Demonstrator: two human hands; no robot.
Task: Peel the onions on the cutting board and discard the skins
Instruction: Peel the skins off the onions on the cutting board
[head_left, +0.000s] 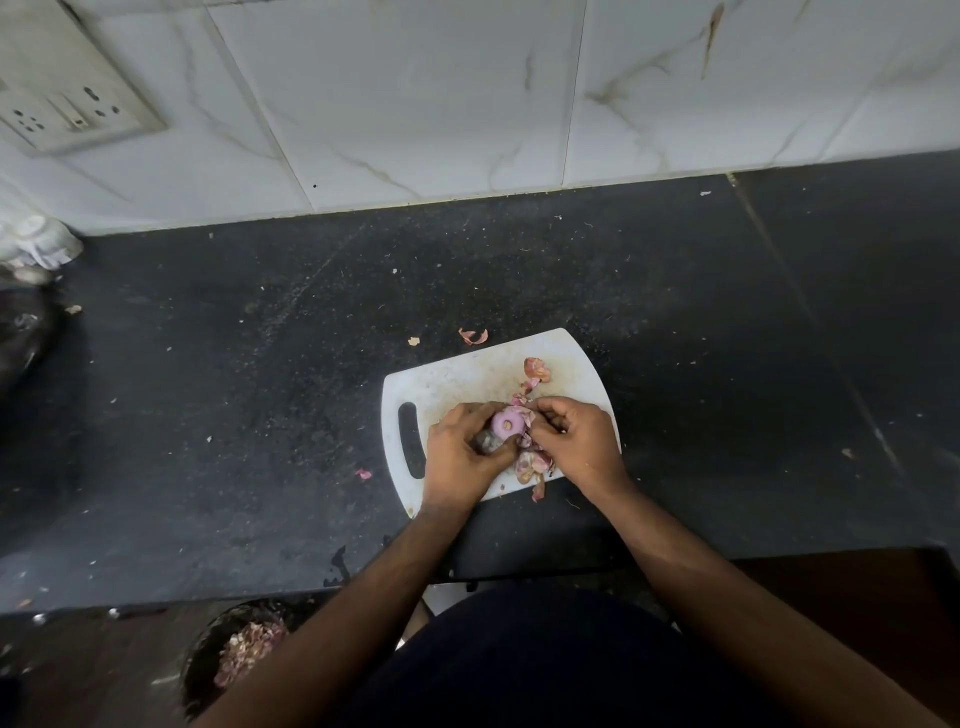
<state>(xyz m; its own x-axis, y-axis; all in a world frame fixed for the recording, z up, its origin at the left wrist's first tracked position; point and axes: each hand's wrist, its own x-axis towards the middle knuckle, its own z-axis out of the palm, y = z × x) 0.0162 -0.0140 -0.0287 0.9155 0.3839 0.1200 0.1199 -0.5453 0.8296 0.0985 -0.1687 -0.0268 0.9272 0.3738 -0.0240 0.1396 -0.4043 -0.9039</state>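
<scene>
Dark cloth over the person's lap fills the bottom of the view, and both bare forearms reach up from it to the white cutting board (457, 379) on the black counter (208, 389).

At the centre of the work is a small purple onion (507, 425), held just above the near part of the board with its cut end turned up toward the camera. The left hand (460, 457) is wrapped around it, fingers and thumb closed on the bulb, most likely to keep it steady and turn it as each layer comes away. Something grey and blurred shows under that thumb; I cannot tell what it is. The right hand (576, 436) sits just beside the onion, its fingertips (540, 415) drawn together at the onion's right edge, apparently pinching a flap of skin to pull it outward. Whether skin is really caught between them is hidden by the fingers.

Loose pink peelings (532, 462) lie heaped on the board directly under the hands, and a few more skins (536, 369) trail toward the far right corner, which suggests the board serves as a catch for the waste until it is gathered. One curl of peel (474, 336) has landed on the counter just past the board's far edge.

Below the counter's front lip, to the left of the lap, a dark bin (202, 654) already holds onion scraps (249, 649), placed within easy reach for discarding. The peeling looks well under way, with the clearing of skins not yet done.
</scene>
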